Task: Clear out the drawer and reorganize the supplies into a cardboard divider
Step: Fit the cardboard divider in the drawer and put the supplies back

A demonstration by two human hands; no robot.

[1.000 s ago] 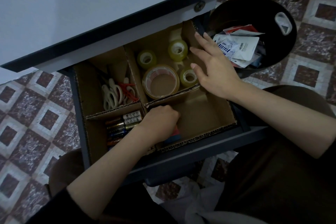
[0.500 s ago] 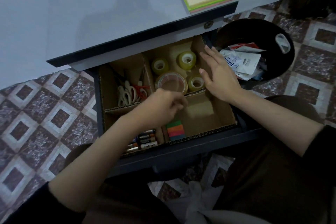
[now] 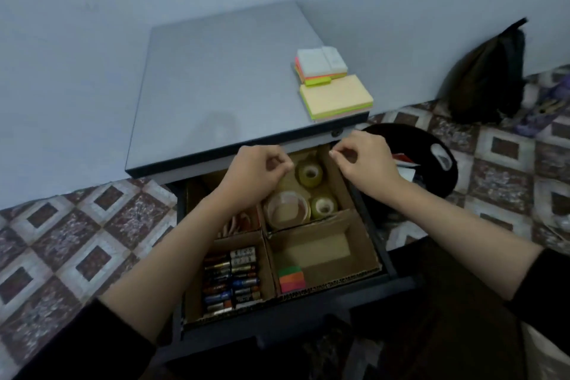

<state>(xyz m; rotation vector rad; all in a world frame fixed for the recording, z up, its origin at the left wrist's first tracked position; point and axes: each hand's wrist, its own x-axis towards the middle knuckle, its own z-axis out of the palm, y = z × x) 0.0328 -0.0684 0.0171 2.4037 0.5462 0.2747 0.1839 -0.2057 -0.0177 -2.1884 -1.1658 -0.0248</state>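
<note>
Black sleeves point(image 3: 98, 345) end near the elbows, forearms bare.

We take this for a room in a home, with a small work corner. The floor point(image 3: 77, 241) is patterned brown-and-white tile and meets a plain pale wall point(image 3: 92, 40). A grey desk point(image 3: 216, 86) stands against that wall. Its open drawer point(image 3: 277, 324) holds a cardboard divider point(image 3: 324, 256) with batteries point(image 3: 231, 278) and tape rolls point(image 3: 309, 174). Sticky-note pads point(image 3: 336, 99) lie on top. To the right stands a black bin point(image 3: 410, 139) with paper scraps, and a dark bag point(image 3: 487, 80) slumps against the far wall.
</note>
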